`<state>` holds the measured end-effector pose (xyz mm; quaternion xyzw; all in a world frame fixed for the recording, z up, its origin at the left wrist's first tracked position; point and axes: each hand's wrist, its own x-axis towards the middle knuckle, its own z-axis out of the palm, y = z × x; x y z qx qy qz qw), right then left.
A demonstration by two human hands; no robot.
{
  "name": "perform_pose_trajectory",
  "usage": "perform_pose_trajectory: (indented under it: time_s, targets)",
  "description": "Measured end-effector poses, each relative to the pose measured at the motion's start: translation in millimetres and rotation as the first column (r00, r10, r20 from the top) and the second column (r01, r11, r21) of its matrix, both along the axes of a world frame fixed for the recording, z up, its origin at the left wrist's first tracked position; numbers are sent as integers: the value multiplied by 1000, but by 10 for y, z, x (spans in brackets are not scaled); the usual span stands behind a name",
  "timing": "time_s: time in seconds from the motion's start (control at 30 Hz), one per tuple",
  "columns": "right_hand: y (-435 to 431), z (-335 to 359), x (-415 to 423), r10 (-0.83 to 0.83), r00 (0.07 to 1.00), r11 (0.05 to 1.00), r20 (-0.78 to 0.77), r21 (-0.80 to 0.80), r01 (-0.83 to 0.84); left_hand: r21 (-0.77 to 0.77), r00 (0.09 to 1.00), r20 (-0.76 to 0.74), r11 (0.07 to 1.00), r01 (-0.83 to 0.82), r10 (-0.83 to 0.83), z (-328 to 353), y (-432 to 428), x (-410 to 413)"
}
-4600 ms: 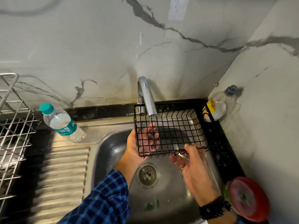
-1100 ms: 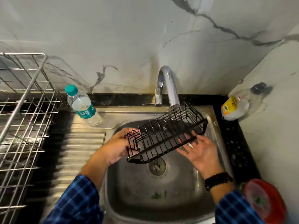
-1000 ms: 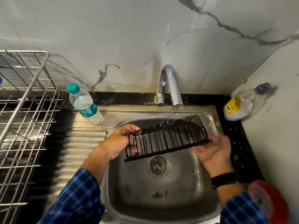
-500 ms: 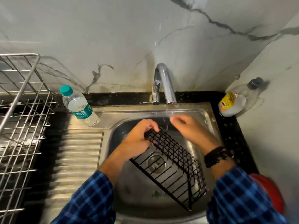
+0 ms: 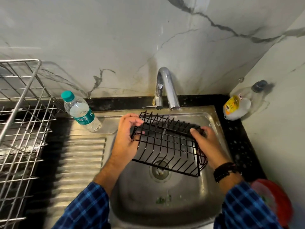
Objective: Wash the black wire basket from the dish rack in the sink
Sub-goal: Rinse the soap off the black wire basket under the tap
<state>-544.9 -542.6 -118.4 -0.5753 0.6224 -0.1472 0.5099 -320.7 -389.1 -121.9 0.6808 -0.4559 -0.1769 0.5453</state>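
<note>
I hold the black wire basket (image 5: 166, 142) over the steel sink (image 5: 165, 204), tilted with one wire face turned up toward me. A thin stream of water from the chrome tap (image 5: 166, 90) runs through its wires. My left hand (image 5: 127, 139) grips the basket's left end, fingers curled over the top wire and thumb through the side. At the right end, my right hand (image 5: 206, 142) curls around the wires. The drain (image 5: 159, 170) shows through the basket's lower wires.
A steel dish rack (image 5: 19, 123) stands at the left, beside the ribbed drainboard (image 5: 79, 162). A water bottle (image 5: 79, 111) with a teal cap leans at the sink's back left. A soap bottle (image 5: 237, 106) lies in the right corner. A red lid (image 5: 279, 204) sits at the right front.
The basket rose from leaning down into the sink basin to lying across under the tap. My right hand left the tap area and took the basket's right end.
</note>
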Motion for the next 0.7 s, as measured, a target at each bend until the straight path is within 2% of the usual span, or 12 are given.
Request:
perform_pose_trajectory:
  time_s: [0.1, 0.2, 0.23, 0.3, 0.33, 0.47, 0.53, 0.6, 0.63, 0.7]
  targets:
    - [-43, 112, 32, -32, 997, 988, 76, -149, 43, 143, 999, 36, 989, -43, 38, -132, 44, 50]
    - [-69, 134, 79, -88, 986, 946, 141, -298, 127, 377, 980, -182, 926, -4, 78, -218, 85, 58]
    - [-65, 149, 94, -84, 987, 925, 139, -357, 129, 475, 979, -190, 880, 24, 76, -245, 103, 41]
    - [-72, 129, 110, -44, 991, 895, 130, -435, 97, 607, 997, -69, 791, 79, -47, -244, 154, 12]
    - [-75, 127, 109, -27, 991, 888, 128, -452, 83, 619, 992, -64, 775, 125, -109, -232, 194, 6]
    - [-163, 118, 57, 18, 991, 884, 130, -465, 45, 599, 920, -268, 698, 392, -287, -245, 385, 155]
    - [-241, 127, 44, 28, 989, 886, 142, -462, 41, 391, 853, -459, 806, 444, -248, -196, 419, 144]
    - [-275, 153, 74, 30, 983, 890, 179, -454, 55, 194, 792, -607, 954, 227, -65, -100, 338, 28]
    - [-279, 150, 100, 28, 983, 891, 182, -451, 59, 196, 787, -612, 979, 52, 80, -60, 238, -45]
    - [-272, 122, 161, 2, 988, 894, 154, -443, 67, 316, 807, -503, 935, -160, 309, 13, 2, -169]
